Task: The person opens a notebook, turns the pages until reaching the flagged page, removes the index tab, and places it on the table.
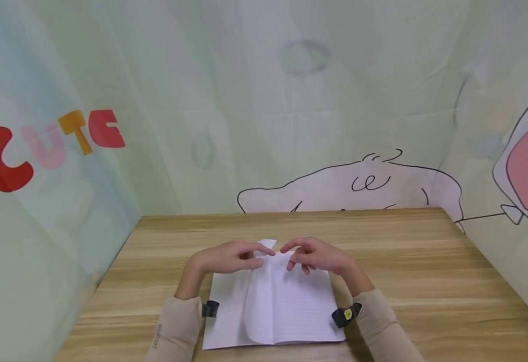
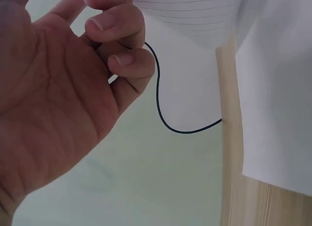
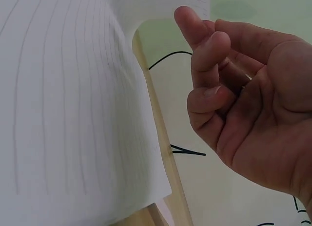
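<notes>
An open notebook [image 1: 306, 306] with ruled white pages lies on the table. One loose page [image 1: 259, 306] stands raised and curved near the spine, its upper corner [image 1: 268, 243] showing above my left hand [image 1: 232, 257]. That hand pinches the raised page near its top, with index finger and thumb at the paper. In the left wrist view its other fingers [image 2: 122, 26] are loosely curled in front of the lined paper [image 2: 190, 11]. My right hand [image 1: 320, 255] hovers over the top of the right page, fingers loosely bent and holding nothing. The right wrist view shows its fingertips [image 3: 187, 21] overlapping the page edge.
The wood-grain table [image 1: 426, 271] extends beyond the notebook on both sides. A pale printed curtain [image 1: 264, 125] hangs behind its back edge and along the sides. Dark wrist straps [image 1: 347, 314] sit on both sleeves [image 1: 178, 322].
</notes>
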`<action>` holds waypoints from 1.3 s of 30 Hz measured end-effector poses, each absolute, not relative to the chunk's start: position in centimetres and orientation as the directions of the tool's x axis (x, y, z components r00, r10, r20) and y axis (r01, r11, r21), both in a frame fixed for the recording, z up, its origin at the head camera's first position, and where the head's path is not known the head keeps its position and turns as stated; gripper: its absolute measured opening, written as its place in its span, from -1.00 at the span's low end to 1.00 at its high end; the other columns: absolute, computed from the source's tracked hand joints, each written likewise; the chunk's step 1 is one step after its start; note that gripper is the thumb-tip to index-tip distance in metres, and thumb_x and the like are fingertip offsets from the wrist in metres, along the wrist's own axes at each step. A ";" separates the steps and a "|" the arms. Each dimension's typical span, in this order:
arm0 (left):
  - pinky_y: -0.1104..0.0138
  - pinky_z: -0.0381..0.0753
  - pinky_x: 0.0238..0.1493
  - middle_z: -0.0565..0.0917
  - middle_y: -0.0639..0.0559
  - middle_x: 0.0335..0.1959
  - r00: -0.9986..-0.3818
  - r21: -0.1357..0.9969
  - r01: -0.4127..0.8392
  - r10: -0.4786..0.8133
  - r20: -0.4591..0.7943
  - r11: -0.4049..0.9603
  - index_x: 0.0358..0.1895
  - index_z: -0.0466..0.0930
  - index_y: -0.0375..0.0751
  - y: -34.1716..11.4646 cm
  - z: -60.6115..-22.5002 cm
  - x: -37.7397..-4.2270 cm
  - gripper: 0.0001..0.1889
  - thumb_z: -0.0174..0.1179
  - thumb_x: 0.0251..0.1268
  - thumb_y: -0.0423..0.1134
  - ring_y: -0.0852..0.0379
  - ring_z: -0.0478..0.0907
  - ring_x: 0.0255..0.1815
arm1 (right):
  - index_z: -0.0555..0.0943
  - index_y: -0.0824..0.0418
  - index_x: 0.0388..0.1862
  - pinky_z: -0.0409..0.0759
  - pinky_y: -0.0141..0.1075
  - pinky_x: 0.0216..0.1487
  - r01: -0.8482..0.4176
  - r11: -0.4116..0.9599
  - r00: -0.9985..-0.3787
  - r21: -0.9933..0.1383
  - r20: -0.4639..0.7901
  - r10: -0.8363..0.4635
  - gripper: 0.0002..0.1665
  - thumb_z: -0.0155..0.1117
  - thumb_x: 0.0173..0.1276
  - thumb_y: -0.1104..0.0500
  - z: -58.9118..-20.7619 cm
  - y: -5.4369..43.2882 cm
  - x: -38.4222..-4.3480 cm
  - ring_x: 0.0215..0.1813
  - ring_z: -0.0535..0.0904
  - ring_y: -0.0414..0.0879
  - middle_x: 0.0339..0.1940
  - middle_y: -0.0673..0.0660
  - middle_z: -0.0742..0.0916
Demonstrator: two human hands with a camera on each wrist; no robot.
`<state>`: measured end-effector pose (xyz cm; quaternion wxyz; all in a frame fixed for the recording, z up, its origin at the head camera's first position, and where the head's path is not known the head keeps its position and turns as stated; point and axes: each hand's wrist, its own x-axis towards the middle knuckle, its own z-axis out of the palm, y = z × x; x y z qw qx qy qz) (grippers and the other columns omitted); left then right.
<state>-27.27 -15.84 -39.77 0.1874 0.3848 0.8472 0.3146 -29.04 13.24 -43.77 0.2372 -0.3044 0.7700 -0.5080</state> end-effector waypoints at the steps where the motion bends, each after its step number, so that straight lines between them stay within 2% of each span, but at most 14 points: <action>1: 0.30 0.46 -0.16 0.48 0.14 -0.35 -0.641 0.675 0.527 0.763 -0.082 0.516 0.31 0.55 0.17 -16.0 -39.7 -27.2 -0.64 0.06 0.54 0.00 0.19 0.44 -0.28 | 0.51 0.32 0.27 0.33 -0.40 -0.50 -0.236 0.312 -0.707 -0.920 -0.058 -0.705 -0.62 0.10 0.54 0.25 -43.8 13.4 -29.1 -0.53 0.49 -0.07 -0.22 0.25 0.77; 5: 0.29 0.44 -0.19 0.45 0.13 -0.41 -0.656 0.673 0.499 0.746 -0.117 0.545 0.27 0.57 0.16 -16.4 -39.4 -27.1 -0.65 0.09 0.52 0.01 0.19 0.42 -0.32 | 0.53 0.28 0.27 0.34 -0.40 -0.47 -0.249 0.354 -0.727 -0.901 -0.068 -0.683 -0.62 0.11 0.54 0.25 -43.6 14.1 -29.2 -0.50 0.49 -0.06 -0.18 0.30 0.77; 14: 0.38 0.31 -0.38 0.33 0.16 -0.59 -0.631 0.665 0.492 0.757 -0.173 0.562 0.37 0.50 -0.07 -17.0 -39.3 -27.1 -0.51 0.26 0.40 -0.21 0.25 0.28 -0.53 | 0.57 0.28 0.23 0.48 -0.23 -0.34 -0.260 0.419 -0.774 -0.870 -0.072 -0.629 -0.64 0.17 0.50 0.29 -43.9 15.3 -29.5 -0.46 0.50 -0.07 -0.18 0.28 0.73; 21: 0.37 0.28 -0.38 0.29 0.16 -0.62 -0.646 0.660 0.465 0.736 -0.202 0.590 0.41 0.44 -0.10 -17.7 -39.5 -27.1 -0.46 0.26 0.37 -0.26 0.24 0.22 -0.56 | 0.58 0.25 0.25 0.53 -0.20 -0.21 -0.313 0.545 -0.817 -0.777 -0.072 -0.572 -0.60 0.21 0.46 0.30 -44.0 15.8 -29.6 -0.19 0.54 -0.01 -0.17 0.14 0.67; 24: 0.38 0.30 -0.37 0.30 0.16 -0.60 -0.649 0.648 0.470 0.732 -0.207 0.599 0.42 0.43 -0.12 -18.0 -39.6 -27.2 -0.46 0.24 0.38 -0.28 0.25 0.24 -0.53 | 0.59 0.21 0.26 0.52 -0.20 -0.18 -0.299 0.586 -0.841 -0.753 -0.082 -0.535 -0.59 0.23 0.45 0.30 -44.1 16.1 -29.6 -0.16 0.52 -0.03 -0.17 0.12 0.65; 28: 0.37 0.36 -0.32 0.39 0.14 -0.52 -0.655 0.623 0.484 0.726 -0.208 0.615 0.43 0.41 -0.17 -18.5 -39.6 -27.2 -0.46 0.21 0.39 -0.33 0.24 0.32 -0.45 | 0.59 0.16 0.27 0.50 -0.22 -0.19 -0.250 0.627 -0.866 -0.738 -0.119 -0.485 -0.56 0.26 0.42 0.29 -44.5 16.5 -29.8 -0.20 0.51 -0.04 -0.19 0.11 0.63; 32: 0.32 0.45 -0.22 0.53 0.05 -0.34 -0.670 0.601 0.475 0.707 -0.226 0.642 0.44 0.39 -0.18 -18.8 -39.7 -27.2 -0.44 0.19 0.38 -0.34 0.19 0.42 -0.32 | 0.60 0.15 0.26 0.51 -0.20 -0.19 -0.174 0.655 -0.889 -0.735 -0.169 -0.426 -0.54 0.33 0.38 0.27 -44.9 17.0 -29.8 -0.22 0.54 -0.03 -0.20 0.14 0.65; 39: 0.18 0.47 -0.02 0.59 -0.07 0.06 -0.728 0.544 0.393 0.612 -0.308 0.741 0.46 0.40 -0.03 -18.9 -40.1 -27.2 -0.42 0.21 0.37 -0.28 0.09 0.47 -0.12 | 0.66 0.13 0.17 0.51 -0.10 -0.05 -0.141 0.687 -0.903 -0.713 -0.191 -0.384 -0.56 0.42 0.30 0.23 -45.3 18.0 -29.9 -0.08 0.54 0.03 0.01 0.18 0.68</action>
